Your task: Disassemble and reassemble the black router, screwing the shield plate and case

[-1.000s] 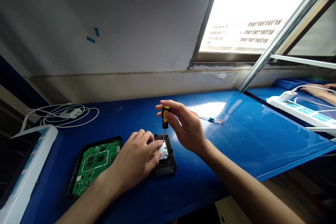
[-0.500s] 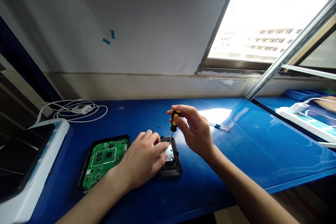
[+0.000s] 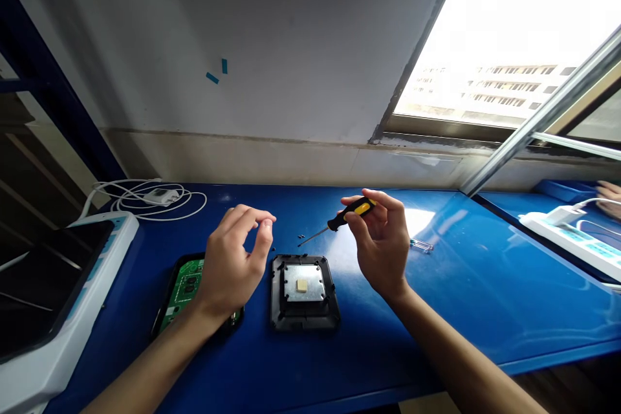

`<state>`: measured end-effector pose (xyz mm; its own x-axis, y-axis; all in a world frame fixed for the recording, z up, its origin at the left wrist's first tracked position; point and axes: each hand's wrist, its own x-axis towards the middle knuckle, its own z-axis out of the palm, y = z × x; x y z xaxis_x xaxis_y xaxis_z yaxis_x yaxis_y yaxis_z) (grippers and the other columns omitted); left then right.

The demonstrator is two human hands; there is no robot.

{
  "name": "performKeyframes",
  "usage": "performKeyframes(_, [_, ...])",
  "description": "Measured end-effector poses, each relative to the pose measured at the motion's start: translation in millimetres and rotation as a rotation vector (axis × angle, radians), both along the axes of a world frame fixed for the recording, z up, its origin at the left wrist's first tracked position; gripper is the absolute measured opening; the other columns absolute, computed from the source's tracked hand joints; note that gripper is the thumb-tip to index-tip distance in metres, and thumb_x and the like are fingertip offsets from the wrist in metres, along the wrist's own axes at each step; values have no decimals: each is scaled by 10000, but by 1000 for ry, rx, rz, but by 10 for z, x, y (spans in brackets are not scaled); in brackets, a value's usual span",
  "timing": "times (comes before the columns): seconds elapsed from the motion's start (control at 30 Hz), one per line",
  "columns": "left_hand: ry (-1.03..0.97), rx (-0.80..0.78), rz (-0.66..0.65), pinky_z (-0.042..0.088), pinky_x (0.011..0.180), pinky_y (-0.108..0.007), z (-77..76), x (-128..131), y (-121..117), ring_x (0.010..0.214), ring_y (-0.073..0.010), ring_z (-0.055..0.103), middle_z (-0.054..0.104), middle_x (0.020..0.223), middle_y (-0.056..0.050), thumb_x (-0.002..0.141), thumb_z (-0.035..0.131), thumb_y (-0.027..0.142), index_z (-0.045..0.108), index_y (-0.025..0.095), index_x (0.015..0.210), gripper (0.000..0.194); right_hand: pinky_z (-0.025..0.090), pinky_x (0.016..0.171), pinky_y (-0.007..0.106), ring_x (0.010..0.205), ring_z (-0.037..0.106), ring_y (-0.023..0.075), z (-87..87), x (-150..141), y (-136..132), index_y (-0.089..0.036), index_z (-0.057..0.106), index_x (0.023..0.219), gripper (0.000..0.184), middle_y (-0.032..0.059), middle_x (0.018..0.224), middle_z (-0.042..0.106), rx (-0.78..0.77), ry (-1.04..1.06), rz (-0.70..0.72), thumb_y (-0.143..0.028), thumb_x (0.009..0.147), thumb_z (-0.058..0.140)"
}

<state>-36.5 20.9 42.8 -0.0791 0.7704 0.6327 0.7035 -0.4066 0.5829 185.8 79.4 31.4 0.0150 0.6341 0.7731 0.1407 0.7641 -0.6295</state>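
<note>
My right hand [image 3: 383, 242] grips a black and yellow screwdriver [image 3: 356, 212], its shaft slanting down left, the tip above the table near several small screws [image 3: 301, 236]. My left hand [image 3: 235, 252] is raised, thumb and forefinger pinched together; whatever is between them, if anything, is too small to make out. Between the hands lies a black plastic cover [image 3: 305, 322] bearing a silver metal plate [image 3: 315, 275] with a pale square pad [image 3: 301, 285] in its middle. A green circuit board [image 3: 187, 284] in a black casing is partly hidden behind my left hand and forearm.
A white power strip [image 3: 123, 233] with a dark, flat device on it stands at left, beside a coiled white cable [image 3: 194, 210]. Another screwdriver [image 3: 421, 246] lies right of my right hand. Beyond the metal frame are a second power strip [image 3: 572, 226] and another person's hand [image 3: 609, 197].
My left hand has lifted off the metal plate and moved left, in a pinch. The screwdriver has come up off the plate and tilted over in my right hand. The view has shifted.
</note>
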Motion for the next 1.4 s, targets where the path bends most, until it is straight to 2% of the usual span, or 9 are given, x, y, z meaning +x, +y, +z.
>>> performKeyframes(0.1, [-64, -48, 18, 517, 728, -313, -13, -17, 39, 830, -194, 653, 720, 917, -32, 1027, 468, 327, 696, 209, 895, 289, 671, 834, 389, 940, 755, 174, -61, -46, 4, -286, 571, 1233, 334, 18, 1072, 748, -68, -6, 32, -239, 933, 710])
performKeyframes(0.27, [-172, -125, 42, 512, 748, -322, -49, -35, 94, 837, -201, 673, 735, 919, -26, 1012, 490, 373, 687, 217, 850, 299, 660, 866, 396, 970, 754, 175, -152, -120, -3, -285, 562, 1210, 310, 18, 1070, 754, -116, -10, 66, -264, 937, 706])
performKeyframes(0.5, [-254, -163, 68, 521, 672, -294, -19, -60, 106, 800, -198, 689, 741, 907, -35, 1004, 490, 395, 677, 207, 830, 318, 649, 895, 436, 967, 764, 184, -180, -135, 25, -287, 542, 1173, 290, 19, 1096, 757, -177, -13, 96, -291, 935, 709])
performKeyframes(0.8, [-248, -186, 25, 514, 669, -288, -41, -31, 94, 808, -200, 689, 749, 899, -28, 1006, 498, 408, 704, 212, 846, 326, 647, 884, 395, 953, 766, 171, -256, -173, 40, -290, 539, 1152, 273, 10, 1105, 758, -240, -45, 119, -313, 939, 709])
performKeyframes(1.07, [-201, -225, 0, 504, 665, -285, -49, -44, 113, 768, -189, 672, 742, 866, -18, 1011, 471, 413, 697, 216, 846, 342, 635, 877, 399, 966, 741, 174, -200, -149, 37, -312, 553, 1172, 276, 4, 1060, 757, -196, 8, 90, -308, 940, 704])
performKeyframes(1.17, [-140, -259, -39, 503, 677, -296, -71, -48, 125, 756, -186, 656, 736, 868, -9, 997, 485, 360, 704, 220, 873, 288, 629, 850, 387, 933, 731, 172, -151, -120, 49, -307, 564, 1180, 261, 7, 1021, 750, -190, 69, 53, -326, 949, 685])
performKeyframes(1.27, [-54, -294, -90, 490, 683, -307, -99, -44, 128, 735, -178, 627, 724, 869, 4, 937, 523, 224, 707, 222, 844, 206, 627, 810, 378, 893, 728, 175, -96, -84, 62, -291, 570, 1185, 271, 15, 983, 741, -247, 116, 11, -374, 949, 673])
performKeyframes(1.4, [49, -328, -147, 484, 723, -324, -122, -46, 121, 795, -190, 628, 701, 819, 7, 886, 488, 68, 716, 226, 726, 321, 613, 738, 351, 820, 710, 166, -55, -59, 81, -272, 573, 1176, 311, 15, 951, 736, -340, 131, -17, -432, 931, 678])
